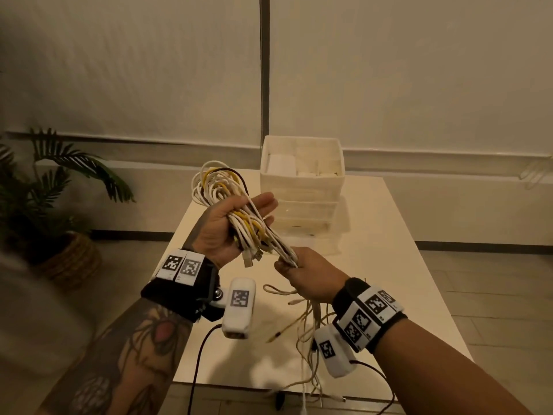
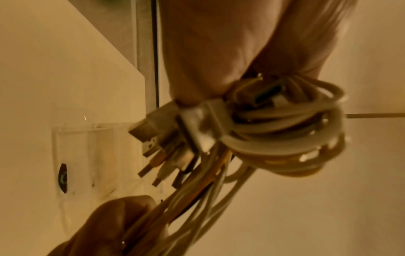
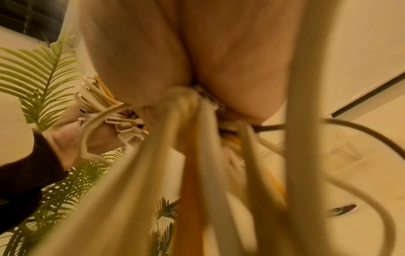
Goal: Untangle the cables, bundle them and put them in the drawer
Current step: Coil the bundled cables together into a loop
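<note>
The left hand point(image 1: 227, 227), palm up with thumb curled and fingers half straight, grasps the coiled bundle of white and yellow cables point(image 1: 223, 190) above the table, plugs point(image 2: 166, 145) hanging from its heel. Just right of it, the right hand point(image 1: 308, 275) is clenched round the loose cable tails point(image 1: 308, 327), which trail onto the white table point(image 1: 389, 265). No writing is legible, only black-and-white marker tags point(image 1: 182, 266) on the wristbands; the white drawer unit point(image 1: 302, 187) stands at the table's far edge, a potted palm point(image 1: 51, 187) at left on the tiled floor.

Head cam looks forward-down over the table point(image 1: 389, 265). Wrist cams sit very close, looking along each palm. All three share the cables point(image 1: 239, 217).
</note>
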Available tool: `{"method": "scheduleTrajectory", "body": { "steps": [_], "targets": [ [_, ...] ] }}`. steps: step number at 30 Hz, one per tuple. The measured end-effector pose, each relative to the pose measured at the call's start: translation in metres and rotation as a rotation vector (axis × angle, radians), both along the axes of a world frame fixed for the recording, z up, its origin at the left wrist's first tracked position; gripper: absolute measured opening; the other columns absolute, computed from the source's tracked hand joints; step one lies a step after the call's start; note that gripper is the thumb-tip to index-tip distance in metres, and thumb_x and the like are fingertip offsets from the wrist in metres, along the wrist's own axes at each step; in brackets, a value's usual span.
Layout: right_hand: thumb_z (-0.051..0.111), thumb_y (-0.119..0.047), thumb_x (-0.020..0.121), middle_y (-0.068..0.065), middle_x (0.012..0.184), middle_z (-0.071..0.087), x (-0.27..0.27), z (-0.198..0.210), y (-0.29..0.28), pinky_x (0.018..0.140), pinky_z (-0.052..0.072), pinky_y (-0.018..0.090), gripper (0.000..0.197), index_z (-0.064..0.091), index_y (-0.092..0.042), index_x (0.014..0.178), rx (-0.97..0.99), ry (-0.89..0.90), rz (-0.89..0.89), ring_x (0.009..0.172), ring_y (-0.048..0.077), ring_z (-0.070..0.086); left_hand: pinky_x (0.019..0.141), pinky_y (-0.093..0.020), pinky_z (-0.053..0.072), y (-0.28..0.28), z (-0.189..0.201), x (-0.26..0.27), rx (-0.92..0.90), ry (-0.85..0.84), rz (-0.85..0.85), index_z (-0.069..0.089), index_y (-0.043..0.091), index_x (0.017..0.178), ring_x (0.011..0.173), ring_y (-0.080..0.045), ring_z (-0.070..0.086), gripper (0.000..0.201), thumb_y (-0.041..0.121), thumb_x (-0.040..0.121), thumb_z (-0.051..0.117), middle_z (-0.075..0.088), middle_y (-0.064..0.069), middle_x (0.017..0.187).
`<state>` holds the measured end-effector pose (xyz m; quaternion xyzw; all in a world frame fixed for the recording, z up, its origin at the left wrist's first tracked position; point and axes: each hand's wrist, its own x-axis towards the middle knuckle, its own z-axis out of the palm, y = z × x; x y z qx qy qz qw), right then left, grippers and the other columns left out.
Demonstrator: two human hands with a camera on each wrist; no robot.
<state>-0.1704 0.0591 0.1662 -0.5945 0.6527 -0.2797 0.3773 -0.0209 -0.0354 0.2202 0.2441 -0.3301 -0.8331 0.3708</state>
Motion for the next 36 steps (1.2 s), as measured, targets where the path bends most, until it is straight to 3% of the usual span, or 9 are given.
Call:
{"method": "scheduleTrajectory", "body": {
  "steps": [2, 4, 11, 14, 18, 22, 25, 30, 36],
  "targets": [
    [0.047, -0.019, 0.087, -0.005, 0.054, 0.035, 0.0, 0.004, 0.002, 0.045, 0.03, 0.024, 0.026, 0.035, -0.021, 0.065, 0.031, -0.034, 0.025, 0.043, 0.008, 0.029, 0.088, -0.043, 0.055, 0.002, -0.001, 0.001, 0.0, 0.052, -0.026, 0.072, 0.005, 0.07, 0.072, -0.019, 0.07, 0.028, 0.012, 0.084, 0.05, 0.069, -0.007, 0.073],
    [0.044, -0.022, 0.078, -0.004, 0.053, 0.032, -0.001, 0.008, 0.003, 0.045, 0.027, 0.023, 0.019, 0.032, -0.02, 0.063, 0.066, -0.046, 0.042, 0.044, 0.01, 0.027, 0.083, -0.044, 0.057, 0.0, -0.004, 0.0, 0.001, 0.107, -0.052, 0.06, 0.009, 0.072, 0.058, -0.015, 0.059, 0.007, 0.01, 0.079, 0.058, 0.055, -0.002, 0.061],
    [0.047, -0.024, 0.098, 0.003, 0.054, 0.032, -0.005, 0.006, 0.005, 0.045, 0.03, 0.028, 0.03, 0.038, -0.015, 0.07, 0.139, -0.183, 0.034, 0.045, 0.017, 0.026, 0.077, -0.045, 0.058, -0.009, -0.006, 0.003, -0.156, 0.098, -0.138, 0.055, 0.009, 0.079, 0.061, -0.016, 0.059, 0.052, 0.019, 0.044, 0.093, 0.054, -0.003, 0.063],
    [0.047, -0.026, 0.098, 0.004, 0.056, 0.038, -0.002, 0.006, 0.003, 0.048, 0.034, 0.029, 0.032, 0.039, -0.015, 0.07, 0.101, -0.073, 0.066, 0.047, 0.018, 0.032, 0.065, -0.04, 0.059, -0.006, 0.003, 0.002, -0.239, -0.047, -0.108, 0.058, 0.01, 0.076, 0.055, -0.02, 0.061, 0.038, 0.018, 0.058, 0.09, 0.058, -0.005, 0.06],
    [0.048, -0.027, 0.097, 0.006, 0.063, 0.041, 0.003, 0.008, -0.001, 0.055, 0.035, 0.033, 0.031, 0.037, -0.016, 0.07, 0.07, 0.083, 0.099, 0.056, 0.019, 0.035, 0.048, -0.031, 0.051, -0.004, 0.008, -0.007, -0.192, -0.276, 0.156, 0.056, 0.007, 0.068, 0.041, -0.022, 0.053, 0.017, 0.004, 0.082, 0.066, 0.051, -0.008, 0.051],
    [0.049, -0.027, 0.097, 0.005, 0.067, 0.045, 0.005, 0.009, -0.001, 0.06, 0.036, 0.034, 0.029, 0.04, -0.016, 0.072, 0.045, 0.184, 0.136, 0.059, 0.017, 0.036, 0.056, -0.03, 0.052, -0.009, 0.004, -0.003, -0.206, -0.327, 0.116, 0.071, 0.006, 0.085, 0.059, -0.019, 0.057, 0.015, 0.006, 0.088, 0.057, 0.058, -0.011, 0.073],
    [0.048, -0.027, 0.098, 0.001, 0.065, 0.045, 0.006, 0.008, -0.002, 0.059, 0.035, 0.032, 0.032, 0.039, -0.018, 0.069, 0.055, 0.218, 0.14, 0.058, 0.016, 0.036, 0.069, -0.032, 0.054, -0.011, 0.003, 0.001, -0.199, -0.25, -0.019, 0.079, 0.011, 0.075, 0.081, -0.015, 0.067, 0.034, 0.007, 0.091, 0.049, 0.071, -0.007, 0.09],
    [0.051, -0.028, 0.098, 0.0, 0.064, 0.047, -0.002, 0.006, -0.006, 0.061, 0.037, 0.031, 0.032, 0.042, -0.019, 0.068, 0.066, 0.223, 0.133, 0.057, 0.015, 0.039, 0.084, -0.039, 0.057, -0.01, -0.003, 0.001, -0.052, -0.075, -0.007, 0.067, 0.009, 0.059, 0.059, -0.013, 0.064, 0.024, 0.011, 0.082, 0.059, 0.061, -0.003, 0.062],
    [0.074, -0.028, 0.082, -0.003, 0.064, 0.055, -0.023, -0.014, -0.004, 0.063, 0.045, 0.029, 0.028, 0.051, -0.019, 0.067, 0.074, 0.251, 0.008, 0.059, 0.014, 0.052, 0.054, -0.028, 0.052, -0.022, -0.012, -0.011, -0.098, -0.204, 0.166, 0.056, 0.015, 0.062, 0.046, -0.011, 0.054, 0.03, 0.013, 0.092, 0.062, 0.054, 0.002, 0.052]
  ]
}}
